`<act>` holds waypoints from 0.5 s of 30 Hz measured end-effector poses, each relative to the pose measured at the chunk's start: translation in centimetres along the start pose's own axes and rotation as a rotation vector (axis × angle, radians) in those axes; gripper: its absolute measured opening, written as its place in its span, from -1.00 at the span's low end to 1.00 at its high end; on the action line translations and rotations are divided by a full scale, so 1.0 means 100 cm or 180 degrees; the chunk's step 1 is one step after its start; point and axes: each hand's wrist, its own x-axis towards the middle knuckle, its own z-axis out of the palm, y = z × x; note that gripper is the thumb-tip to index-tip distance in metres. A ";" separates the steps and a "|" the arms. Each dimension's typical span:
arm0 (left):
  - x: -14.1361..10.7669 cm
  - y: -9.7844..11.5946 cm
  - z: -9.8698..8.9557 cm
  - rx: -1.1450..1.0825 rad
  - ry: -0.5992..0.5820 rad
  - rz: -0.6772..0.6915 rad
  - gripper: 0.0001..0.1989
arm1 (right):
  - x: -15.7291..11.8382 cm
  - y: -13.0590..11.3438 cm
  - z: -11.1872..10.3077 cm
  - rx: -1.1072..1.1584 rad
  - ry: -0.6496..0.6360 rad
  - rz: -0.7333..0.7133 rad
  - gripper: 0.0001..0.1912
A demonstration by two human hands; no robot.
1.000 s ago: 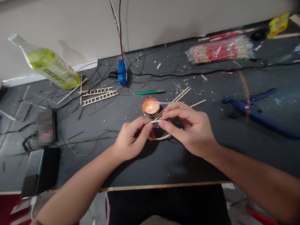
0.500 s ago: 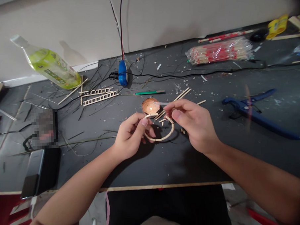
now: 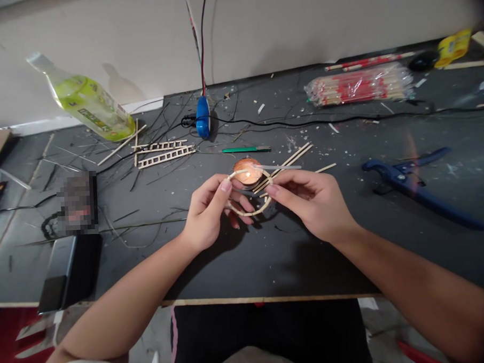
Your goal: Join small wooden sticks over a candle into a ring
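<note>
My left hand (image 3: 209,212) grips a curved strip of pale wood (image 3: 243,209) bent into a near ring, with one end held above the flame. That flame burns in a tea-light candle (image 3: 247,171) in a metal cup, partly hidden behind the ring. My right hand (image 3: 309,205) is at the strip's right side, its thumb tip pressed against the wood. Several thin wooden sticks (image 3: 285,166) lie just right of the candle, under a thin pale rod (image 3: 279,167) resting on the cup's rim.
The dark, debris-strewn bench (image 3: 310,264) holds small wooden ladders (image 3: 164,154), a green lighter (image 3: 246,149), blue-handled pliers (image 3: 419,190), a wrapped bundle of sticks (image 3: 360,86), a lying bottle (image 3: 88,102), a blue plug (image 3: 203,117), black cable (image 3: 303,121) and a phone (image 3: 69,273).
The wooden ring has risen toward the candle, its left end now above the flame. My right hand has moved back onto the strip. The whole view has shifted slightly.
</note>
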 end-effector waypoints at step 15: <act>0.005 -0.003 -0.006 -0.0240 -0.0064 -0.0242 -0.41 | 0.003 -0.001 -0.003 0.0086 0.0194 0.0094 -0.88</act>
